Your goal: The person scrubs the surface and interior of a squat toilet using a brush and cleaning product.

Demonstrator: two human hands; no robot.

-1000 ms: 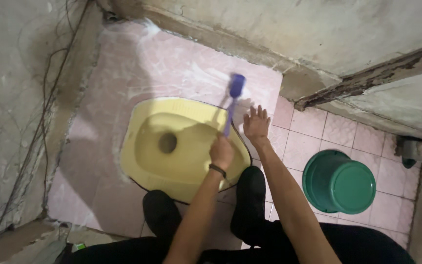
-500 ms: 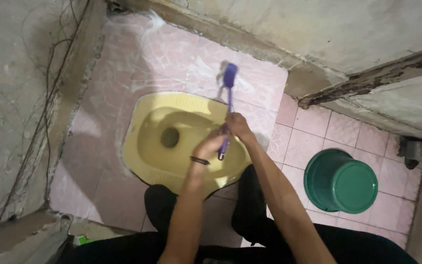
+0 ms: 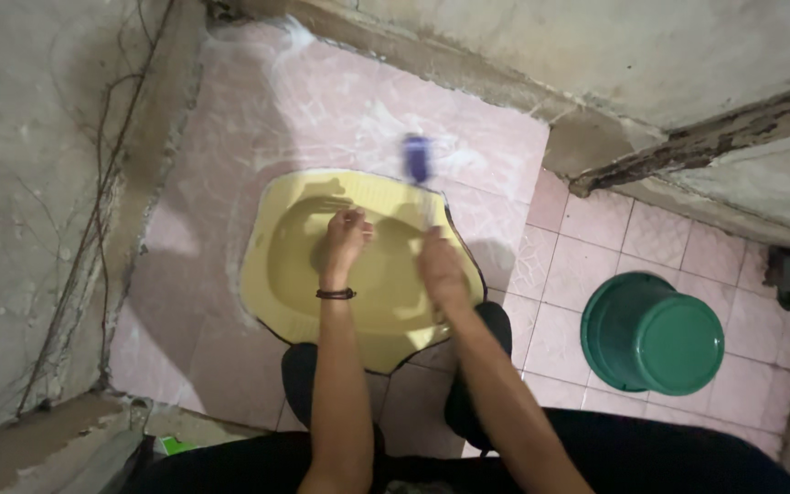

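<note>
The purple brush (image 3: 419,169) is gripped by the right hand (image 3: 441,265); its long axis points away, head apparently on the wet tiles. The left hand (image 3: 346,234) is held loosely curled, empty, over the yellow squat toilet (image 3: 276,265).

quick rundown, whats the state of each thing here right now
purple brush: held in the right hand, head on the soapy tiles past the pan, blurred
left hand: empty, over the bowl
yellow squat toilet: set in the floor, bowl open
green bucket: upside down on the tiles
pink tile floor: wet with white suds
</note>
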